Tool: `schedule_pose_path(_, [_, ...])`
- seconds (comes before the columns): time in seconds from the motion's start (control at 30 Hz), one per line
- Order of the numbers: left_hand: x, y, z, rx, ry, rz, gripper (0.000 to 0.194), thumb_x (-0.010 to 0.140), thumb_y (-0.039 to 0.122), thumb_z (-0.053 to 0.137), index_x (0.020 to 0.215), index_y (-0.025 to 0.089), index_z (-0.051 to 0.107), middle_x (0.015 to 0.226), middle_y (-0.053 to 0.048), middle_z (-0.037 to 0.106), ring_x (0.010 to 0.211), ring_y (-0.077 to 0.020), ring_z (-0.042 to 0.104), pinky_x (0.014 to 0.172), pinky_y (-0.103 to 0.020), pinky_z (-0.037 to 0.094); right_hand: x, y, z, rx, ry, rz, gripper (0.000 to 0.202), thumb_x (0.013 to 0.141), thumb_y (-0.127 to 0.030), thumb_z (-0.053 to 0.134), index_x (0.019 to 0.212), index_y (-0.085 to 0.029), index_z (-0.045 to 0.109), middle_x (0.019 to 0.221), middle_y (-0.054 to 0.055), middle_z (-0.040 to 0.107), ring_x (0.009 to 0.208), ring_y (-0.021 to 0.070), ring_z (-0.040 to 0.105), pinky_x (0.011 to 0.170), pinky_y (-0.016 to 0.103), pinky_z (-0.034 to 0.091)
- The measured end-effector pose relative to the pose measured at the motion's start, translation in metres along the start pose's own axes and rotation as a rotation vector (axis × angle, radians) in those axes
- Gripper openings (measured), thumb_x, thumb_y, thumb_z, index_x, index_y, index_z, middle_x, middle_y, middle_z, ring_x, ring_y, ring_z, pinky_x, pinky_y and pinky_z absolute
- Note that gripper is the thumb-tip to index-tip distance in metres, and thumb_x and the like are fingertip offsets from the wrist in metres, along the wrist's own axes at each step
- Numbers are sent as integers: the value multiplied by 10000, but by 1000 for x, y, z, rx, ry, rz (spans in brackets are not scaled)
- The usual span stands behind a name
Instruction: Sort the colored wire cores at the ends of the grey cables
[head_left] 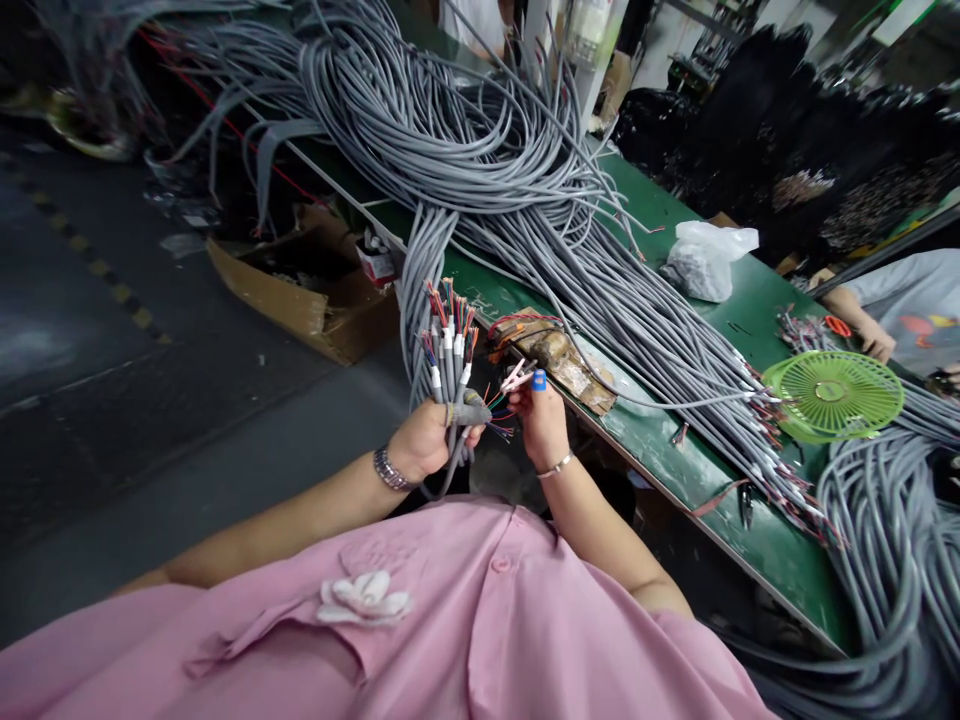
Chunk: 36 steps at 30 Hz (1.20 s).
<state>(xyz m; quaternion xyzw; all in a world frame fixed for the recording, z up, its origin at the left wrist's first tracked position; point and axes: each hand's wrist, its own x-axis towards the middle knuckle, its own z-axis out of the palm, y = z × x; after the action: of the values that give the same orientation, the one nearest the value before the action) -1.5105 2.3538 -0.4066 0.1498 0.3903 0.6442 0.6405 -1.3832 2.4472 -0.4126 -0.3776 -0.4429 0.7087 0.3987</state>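
Observation:
My left hand [439,432] is wrapped round a bundle of grey cables [450,365], a grey cover on its thumb. The upper cable ends have white bands and fan out into thin coloured wires [448,300]. From another cable end by that thumb, coloured wires [501,415] spread toward my right hand [541,420]. The right fingers are closed close beside these wires, with a blue cover on one fingertip. A small pale pink, forked item [516,377] sticks out at those fingers; its kind is unclear, and the grip itself is partly hidden.
A green table [679,460] carries a large coil of grey cable [450,150], a green fan [834,395], a white plastic bag [705,260] and brown wrapping [574,365]. A cardboard box [292,300] stands on the floor at left. Another person's arm [859,320] rests at far right.

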Motion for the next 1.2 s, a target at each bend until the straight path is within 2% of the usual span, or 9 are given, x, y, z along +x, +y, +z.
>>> schedule_pose_path(0.1, [3,-1,3,0,17,-4,172,586,204,736,680,143,605,466,17,546,406,-93,475,409,-215,352,3,6,-1,-70,32,-78,461,813,-621,545,804,-173,655,742,22,634,634,103,534,601,215,447])
schedule_pose_path(0.23, [7,-4,5,-19,44,-12,172,580,190,737,677,142,604,464,16,550,412,-91,479,415,-207,360,8,2,3,191,-117,153,479,796,-643,561,924,-192,654,841,27,655,665,109,561,586,220,464])
schedule_pose_path(0.3, [8,-5,6,-23,61,1,161,579,187,732,666,138,605,462,15,548,412,-90,478,414,-205,367,10,-1,5,300,-135,232,443,798,-602,598,962,-195,658,865,22,663,697,105,577,603,208,473])
schedule_pose_path(0.53, [11,-8,9,6,98,-13,167,569,180,737,624,128,588,450,8,545,404,-87,475,405,-198,376,12,0,11,427,-70,230,371,798,-510,656,934,-165,670,829,22,673,717,109,594,616,198,472])
schedule_pose_path(0.77, [5,-10,9,1,132,-11,198,549,170,747,680,132,603,475,17,557,415,-94,494,413,-206,394,7,-4,4,380,-127,295,501,806,-673,525,917,-197,638,811,14,657,671,114,577,576,218,467])
schedule_pose_path(0.87, [-4,-7,12,4,143,24,194,549,169,744,668,137,594,467,23,549,411,-94,491,413,-208,390,1,-6,-4,320,-203,348,552,763,-705,550,898,-177,640,816,22,655,650,105,573,566,215,472])
schedule_pose_path(1.0, [-14,-9,13,36,171,73,193,558,183,743,638,144,572,470,27,547,415,-93,493,435,-214,405,-13,-10,-12,119,-327,394,476,694,-590,709,881,-157,642,787,22,653,592,89,542,553,222,464])
schedule_pose_path(1.1, [-16,-16,9,79,165,106,164,577,187,728,632,142,579,480,21,551,428,-96,498,447,-217,404,-22,-14,-11,-12,-343,346,369,665,-444,785,849,-162,634,704,-13,624,542,68,501,541,213,439])
schedule_pose_path(1.2, [-15,-22,6,118,143,131,127,605,189,707,638,142,593,495,16,558,442,-101,503,462,-223,409,-27,-18,-7,-93,-335,295,307,675,-396,779,805,-157,636,622,-36,580,503,56,457,490,187,371])
